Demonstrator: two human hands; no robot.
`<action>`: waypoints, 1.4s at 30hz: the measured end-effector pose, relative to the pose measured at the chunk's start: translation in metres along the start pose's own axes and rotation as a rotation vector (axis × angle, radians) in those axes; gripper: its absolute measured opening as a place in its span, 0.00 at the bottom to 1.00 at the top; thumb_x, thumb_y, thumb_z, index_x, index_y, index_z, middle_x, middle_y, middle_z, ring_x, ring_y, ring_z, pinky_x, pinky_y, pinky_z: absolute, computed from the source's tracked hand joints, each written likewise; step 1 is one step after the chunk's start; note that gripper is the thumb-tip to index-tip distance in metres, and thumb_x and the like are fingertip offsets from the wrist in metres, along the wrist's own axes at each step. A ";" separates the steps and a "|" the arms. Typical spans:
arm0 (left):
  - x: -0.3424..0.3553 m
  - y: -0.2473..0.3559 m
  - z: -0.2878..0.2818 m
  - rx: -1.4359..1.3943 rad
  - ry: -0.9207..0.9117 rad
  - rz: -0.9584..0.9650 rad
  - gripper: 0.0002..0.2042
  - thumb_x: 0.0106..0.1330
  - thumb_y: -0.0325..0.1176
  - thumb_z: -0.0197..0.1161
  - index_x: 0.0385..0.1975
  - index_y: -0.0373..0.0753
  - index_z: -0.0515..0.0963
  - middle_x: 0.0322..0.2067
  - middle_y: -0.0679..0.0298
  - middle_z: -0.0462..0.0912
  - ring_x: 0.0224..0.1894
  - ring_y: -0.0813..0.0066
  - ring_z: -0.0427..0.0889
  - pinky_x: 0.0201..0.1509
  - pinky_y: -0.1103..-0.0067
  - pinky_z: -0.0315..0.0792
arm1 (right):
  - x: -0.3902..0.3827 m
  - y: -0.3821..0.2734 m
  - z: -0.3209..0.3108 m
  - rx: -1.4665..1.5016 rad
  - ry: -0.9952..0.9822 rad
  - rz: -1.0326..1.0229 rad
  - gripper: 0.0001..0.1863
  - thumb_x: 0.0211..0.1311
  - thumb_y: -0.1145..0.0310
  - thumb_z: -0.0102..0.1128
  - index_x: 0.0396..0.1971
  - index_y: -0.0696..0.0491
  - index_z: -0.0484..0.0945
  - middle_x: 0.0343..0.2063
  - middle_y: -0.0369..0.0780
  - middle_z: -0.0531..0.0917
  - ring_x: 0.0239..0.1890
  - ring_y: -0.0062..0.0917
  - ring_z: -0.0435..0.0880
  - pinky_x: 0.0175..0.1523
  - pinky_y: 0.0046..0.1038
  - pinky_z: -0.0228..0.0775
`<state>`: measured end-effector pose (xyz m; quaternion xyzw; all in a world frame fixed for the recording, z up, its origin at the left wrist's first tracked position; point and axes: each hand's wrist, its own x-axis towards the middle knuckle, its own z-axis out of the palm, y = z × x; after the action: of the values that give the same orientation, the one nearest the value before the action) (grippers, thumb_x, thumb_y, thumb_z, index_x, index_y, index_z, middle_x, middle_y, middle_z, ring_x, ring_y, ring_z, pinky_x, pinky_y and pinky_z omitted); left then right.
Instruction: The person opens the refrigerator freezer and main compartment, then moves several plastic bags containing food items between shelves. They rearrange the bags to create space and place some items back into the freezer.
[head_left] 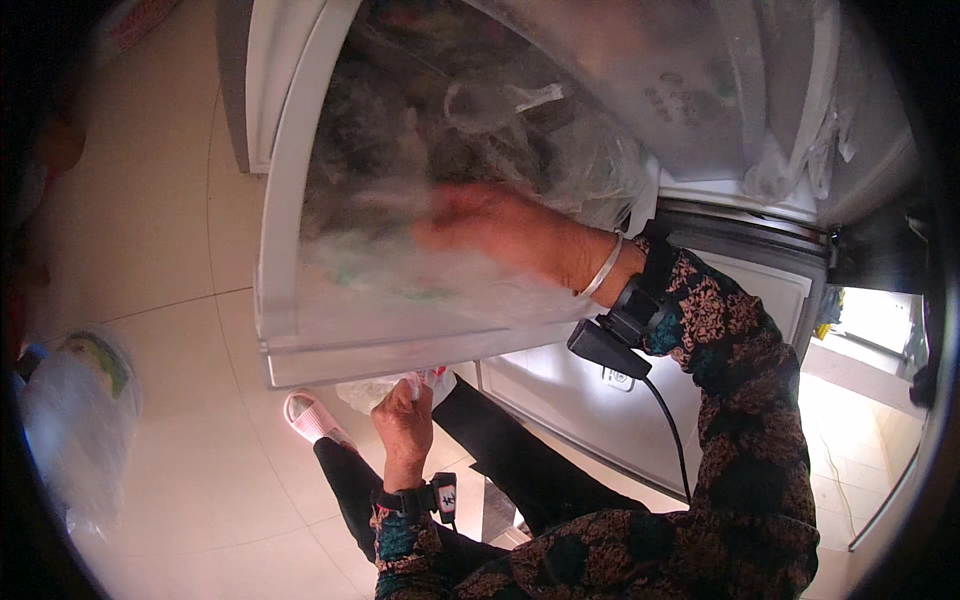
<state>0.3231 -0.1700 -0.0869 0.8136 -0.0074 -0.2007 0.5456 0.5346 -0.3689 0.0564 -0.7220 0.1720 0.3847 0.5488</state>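
Observation:
A translucent drawer (285,250) with a pale rim stands pulled out of a fridge, filled with clear plastic bags (540,145). Over the drawer's near part reaches my right hand (490,230), its fingers smeared by motion and its hold unclear. A bangle circles that wrist. Below the drawer's front edge, my left hand (403,420) is closed in a pinch on the gathered top of a clear plastic bag (365,393) with a bit of red at it. Most of that bag is hidden behind the hand and the drawer.
Right of the drawer is a white door panel (735,285) with a dark seal. Above stands another translucent drawer (660,70). A cable (675,420) hangs from the device on my right wrist. At far left, a plastic bag (85,420) rests on the tiled floor, near my pink slipper (315,418).

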 end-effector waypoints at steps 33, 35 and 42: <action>-0.004 -0.015 0.020 0.068 -0.057 -0.057 0.10 0.65 0.31 0.65 0.24 0.33 0.76 0.21 0.48 0.79 0.25 0.48 0.82 0.28 0.65 0.73 | -0.082 0.028 -0.077 -1.516 0.285 -0.203 0.20 0.62 0.66 0.57 0.54 0.52 0.77 0.39 0.46 0.82 0.44 0.40 0.83 0.45 0.40 0.79; -0.002 -0.017 0.021 0.072 -0.054 -0.050 0.10 0.64 0.31 0.65 0.24 0.33 0.76 0.21 0.48 0.79 0.24 0.48 0.82 0.28 0.65 0.73 | -0.058 0.012 -0.060 -1.346 0.195 -0.448 0.21 0.61 0.63 0.59 0.54 0.52 0.76 0.42 0.46 0.81 0.48 0.39 0.82 0.45 0.41 0.79; 0.005 -0.022 0.020 0.100 0.018 0.042 0.09 0.62 0.30 0.67 0.25 0.34 0.76 0.21 0.48 0.79 0.25 0.47 0.82 0.29 0.65 0.73 | 0.017 0.022 -0.076 -1.215 0.210 -0.456 0.34 0.61 0.58 0.63 0.65 0.53 0.63 0.57 0.53 0.73 0.60 0.45 0.75 0.59 0.41 0.73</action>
<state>0.3165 -0.1804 -0.1150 0.8414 -0.0296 -0.1811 0.5083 0.5587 -0.4436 0.0364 -0.9554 -0.1806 0.2151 0.0914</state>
